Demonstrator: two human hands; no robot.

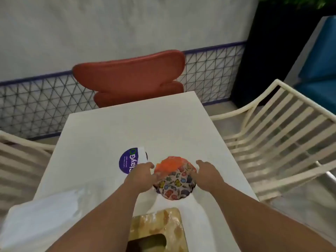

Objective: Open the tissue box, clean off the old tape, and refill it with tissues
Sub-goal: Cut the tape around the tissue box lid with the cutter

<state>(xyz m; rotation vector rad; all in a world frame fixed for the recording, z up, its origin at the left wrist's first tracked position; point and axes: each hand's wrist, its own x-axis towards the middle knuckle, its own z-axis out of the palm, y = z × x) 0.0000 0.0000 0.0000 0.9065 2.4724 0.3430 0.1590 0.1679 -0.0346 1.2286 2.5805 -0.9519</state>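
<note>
Tissue box [158, 231], a tan, marbled-looking carton with a dark opening in its top, sits at the near edge of the white table [112, 128], low in the head view and between the person's two forearms. Both hands are well beyond it, farther out over the table, so the box lies behind the wrists and nothing touches it.

Out where the hands are, a round patterned container [175, 186] with an orange top stands on the table. The left hand [141, 176] is against its left side, fingers bent toward the orange top; whether they actually grip it cannot be told, as the frame is soft there. The right hand [209, 172] is at the container's right side with fingers stretched forward and relaxed, close to the rim, contact unclear.

A white pack of tissues [41, 220] lies on the near left of the table, beside the left forearm. A round purple sticker [128, 160] sits on the tabletop just beyond the left hand. A red chair [131, 79] stands at the far end, and cream slatted chairs [280, 135] flank the table.
</note>
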